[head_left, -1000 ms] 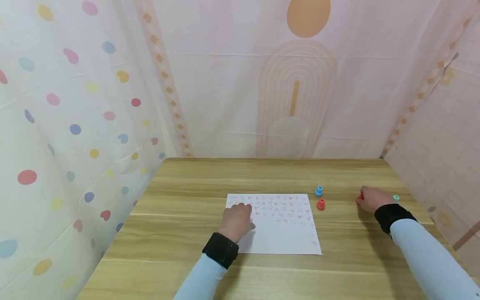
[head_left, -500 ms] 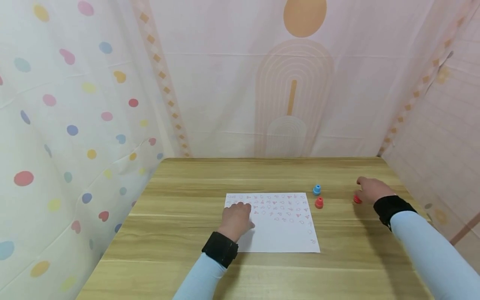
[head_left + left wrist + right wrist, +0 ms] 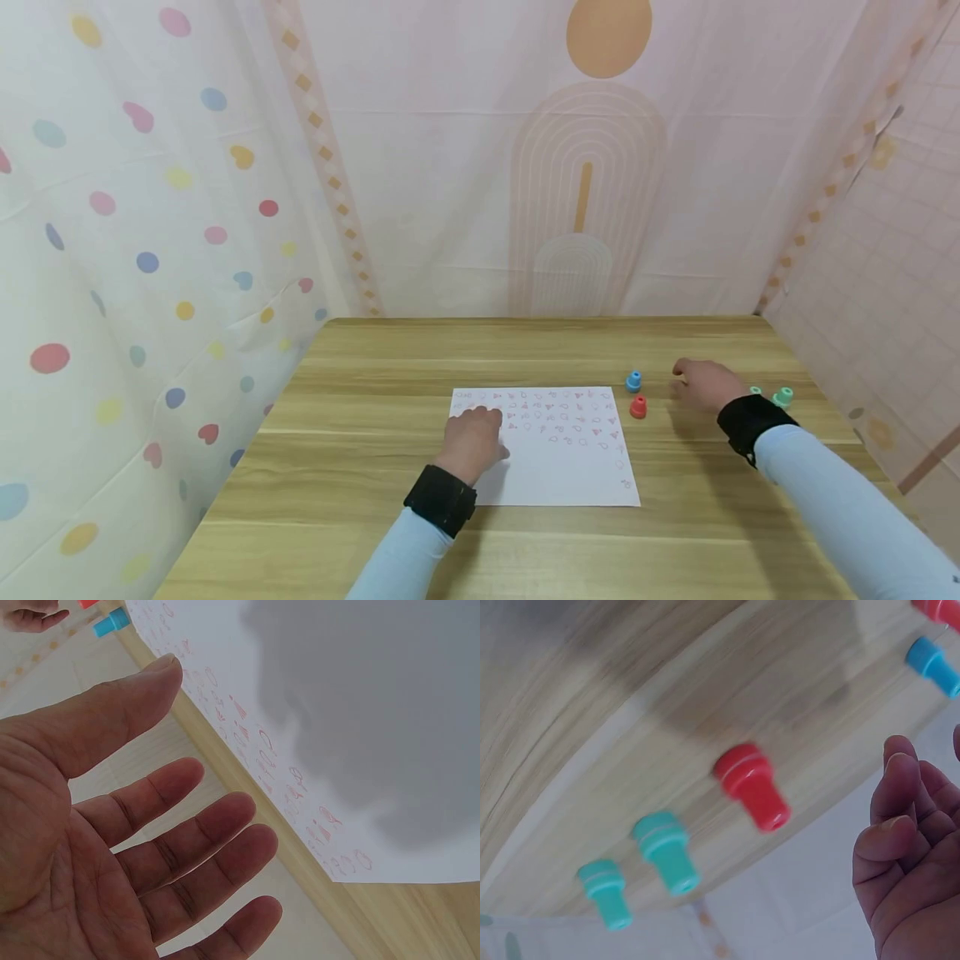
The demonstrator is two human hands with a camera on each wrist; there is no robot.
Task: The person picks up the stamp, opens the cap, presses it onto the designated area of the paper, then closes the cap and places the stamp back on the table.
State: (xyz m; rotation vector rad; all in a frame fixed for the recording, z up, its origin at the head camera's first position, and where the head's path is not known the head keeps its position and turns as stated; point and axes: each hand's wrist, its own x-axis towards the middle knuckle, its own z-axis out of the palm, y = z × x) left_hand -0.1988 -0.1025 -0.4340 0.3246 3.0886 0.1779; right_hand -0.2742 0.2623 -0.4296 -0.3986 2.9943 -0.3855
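Note:
My left hand [image 3: 471, 446] hangs palm down over the left part of a white paper sheet [image 3: 562, 479], its fingers loosely spread and holding nothing. Rows of small red and purplish shapes mark the sheet's far part and right side. My right hand [image 3: 708, 386] is just right of a blue peg-shaped stamp [image 3: 633, 382], fingers loosely bent with nothing between them. A red stamp [image 3: 638, 407] stands nearer me than the blue one. In the right wrist view another red stamp [image 3: 751, 786] stands beside my fingers; in the head view my right hand hides it.
Two green stamps [image 3: 666, 851] stand in line beyond that second red one; in the head view they are by my right wrist, one green stamp [image 3: 782, 397] showing more fully. Patterned cloth [image 3: 442, 208] hangs behind and beside the wooden table [image 3: 337, 467].
My right hand has let go of the red stamp at the right and moved left toward the blue one, bringing the green stamps into view. My left hand has stayed over the paper.

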